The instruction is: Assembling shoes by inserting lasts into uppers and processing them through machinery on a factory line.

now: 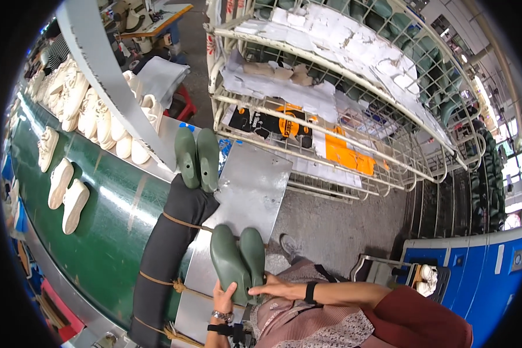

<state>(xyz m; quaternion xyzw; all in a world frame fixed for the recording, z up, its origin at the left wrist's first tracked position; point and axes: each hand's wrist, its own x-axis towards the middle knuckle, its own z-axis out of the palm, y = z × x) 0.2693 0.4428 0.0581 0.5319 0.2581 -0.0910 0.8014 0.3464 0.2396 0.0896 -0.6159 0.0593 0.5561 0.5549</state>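
Two green shoe lasts (pixel 230 255) sit side by side in front of me, toes pointing away, above a metal ledge (pixel 252 174). My left hand (pixel 224 297) is closed round the heel end of the left last, thumb on top. At the heel of the right last, my right hand (pixel 272 287) is closed, its thumb near a small hole; its lower fingers are hidden. A second pair of green lasts (pixel 185 155) stands farther off, by the far end of a black padded roll (pixel 162 261) tied with brown cord.
To the left runs a green conveyor belt (pixel 107 232) carrying white sneakers (pixel 74 206), with many more piled along its far side (pixel 93 119). A wire rack (pixel 330 124) holding paper and green lasts stands ahead right. A grey metal post (pixel 107 75) rises by the belt. Blue cabinet (pixel 487 261) at right.
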